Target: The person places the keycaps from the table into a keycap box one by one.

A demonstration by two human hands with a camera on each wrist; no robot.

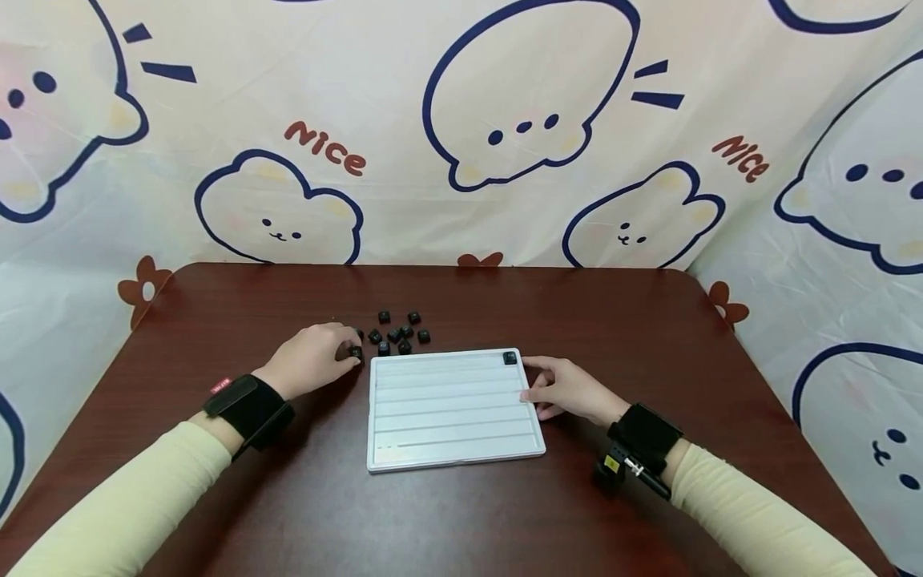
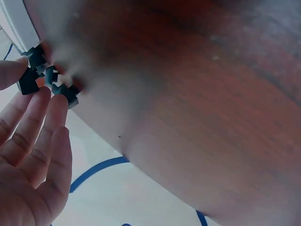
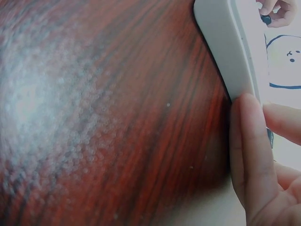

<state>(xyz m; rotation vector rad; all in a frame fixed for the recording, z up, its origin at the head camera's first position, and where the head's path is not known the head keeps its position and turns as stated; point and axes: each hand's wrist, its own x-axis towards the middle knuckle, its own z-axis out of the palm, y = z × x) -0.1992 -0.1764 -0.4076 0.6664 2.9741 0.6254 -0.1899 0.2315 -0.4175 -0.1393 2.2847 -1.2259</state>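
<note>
My left hand point(image 1: 313, 361) pinches a small black keycap point(image 2: 29, 82) between thumb and fingertips, just left of a white ridged tray point(image 1: 454, 417). More black keycaps point(image 1: 404, 347) lie loosely beyond the tray's far left corner, some close to the fingers in the left wrist view. One keycap point(image 1: 509, 357) sits in the tray's far right corner. At the tray's right edge, my right hand point(image 1: 570, 390) grips it, thumb on top and other fingers along the side. The right wrist view shows fingers point(image 3: 254, 141) against the tray's side wall.
The dark brown wooden table point(image 1: 310, 513) reaches back to a pale curtain point(image 1: 404, 216) with cartoon prints. A black strap point(image 1: 251, 411) wraps the left wrist, and another strap point(image 1: 644, 437) with a small camera is on the right.
</note>
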